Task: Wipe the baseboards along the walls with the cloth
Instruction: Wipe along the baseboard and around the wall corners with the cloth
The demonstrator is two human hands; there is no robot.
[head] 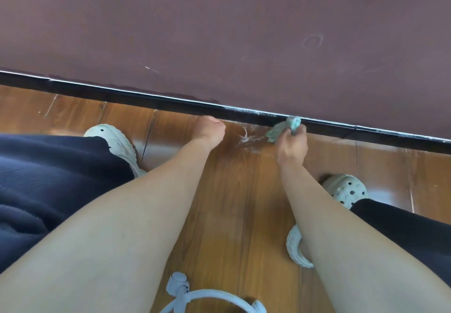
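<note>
While fingers of the right hand point(291, 144) are curling round the bunched cloth point(284, 128), pressing it on the baseboard point(170, 101), it is looking soft and light; the left hand point(208, 129) is resting fisted, empty, beside that baseboard.

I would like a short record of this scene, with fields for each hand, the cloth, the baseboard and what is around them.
right hand: grips the green cloth and holds it against the baseboard
left hand: fingers curled, holds nothing, close to the baseboard
baseboard: black strip where wall meets floor; pale dust along its top edge
floor: brown wood planks; white smear just left of the cloth
wall: dull purple, a few scuff marks
clogs: pale, one on either side of the arms
</note>
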